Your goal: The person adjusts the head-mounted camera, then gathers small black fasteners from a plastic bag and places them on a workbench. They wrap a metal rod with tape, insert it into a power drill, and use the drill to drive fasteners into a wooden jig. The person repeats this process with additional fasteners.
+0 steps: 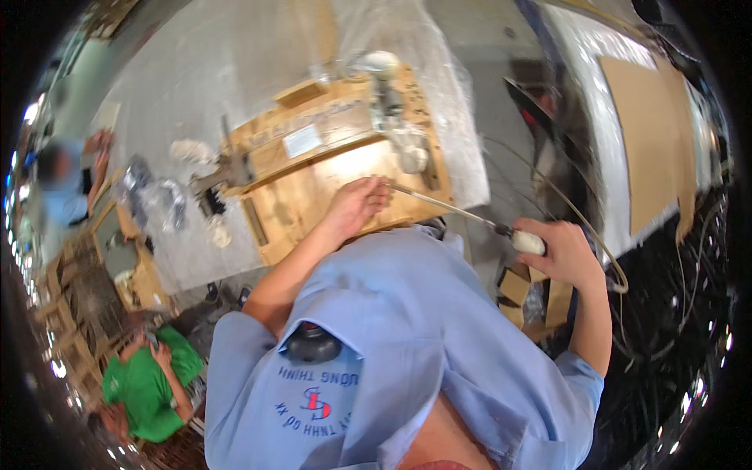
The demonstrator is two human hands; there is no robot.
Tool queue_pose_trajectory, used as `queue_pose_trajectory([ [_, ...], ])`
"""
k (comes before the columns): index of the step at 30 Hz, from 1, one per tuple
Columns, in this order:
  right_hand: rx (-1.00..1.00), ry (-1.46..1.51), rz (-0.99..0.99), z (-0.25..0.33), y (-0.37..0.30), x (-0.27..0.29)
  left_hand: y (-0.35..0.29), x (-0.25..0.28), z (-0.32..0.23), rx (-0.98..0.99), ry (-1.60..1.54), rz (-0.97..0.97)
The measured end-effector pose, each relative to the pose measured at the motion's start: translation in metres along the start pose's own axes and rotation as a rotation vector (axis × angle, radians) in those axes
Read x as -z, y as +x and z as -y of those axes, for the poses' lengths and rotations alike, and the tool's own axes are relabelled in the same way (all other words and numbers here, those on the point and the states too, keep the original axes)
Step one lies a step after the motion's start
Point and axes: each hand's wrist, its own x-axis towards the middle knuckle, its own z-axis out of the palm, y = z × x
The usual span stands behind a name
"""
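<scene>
My right hand [560, 252] is closed around the white handle of a long screwdriver-like tool [450, 207]. A dark collar joins the handle to its thin shaft, which slants up and left over a wooden board. At the shaft's far end are the curled, pinched fingers of my left hand [363, 207]; any small piece between them is too small to make out. Beneath them lies the pale wooden jig board [313, 205], with a raised bar and a white paper label [302, 141]. A metal clamp [386, 98] with a white-wrapped part stands on its right side.
Another clamp [232, 174] sits at the jig's left, near plastic bags [160, 196] on the sheet-covered table [196, 94]. A hose [583, 219] loops at right, above a cardboard box [540, 301]. Two other people, in blue [66, 192] and green [149, 384], are at left.
</scene>
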Motion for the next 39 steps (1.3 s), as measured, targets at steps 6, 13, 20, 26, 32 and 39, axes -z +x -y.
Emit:
queue_pose_trajectory([
  [6, 0.122, 0.104, -0.081, -0.004, 0.007, -0.013, 0.004, 0.01, -0.005, -0.196, 0.07, -0.111],
  [13, -0.119, 0.286, -0.169, -0.043, 0.013, -0.03, -0.056, -0.024, -0.066, -0.62, -0.054, 0.161],
  [20, -0.236, 0.4, -0.493, -0.075, 0.116, -0.11, -0.105, -0.049, -0.107, -0.762, -0.062, 0.507],
  [26, -0.301, 0.308, -0.575, -0.061, 0.242, -0.143, -0.128, -0.064, -0.114, -0.844, 0.039, 0.545],
  [32, -0.208, 0.082, -0.594, -0.038, 0.286, -0.135, -0.144, -0.061, -0.11, -0.895, 0.045, 0.532],
  [39, -0.378, 0.001, -0.381, -0.038, 0.292, -0.126, -0.151, -0.057, -0.108, -0.882, -0.009, 0.525],
])
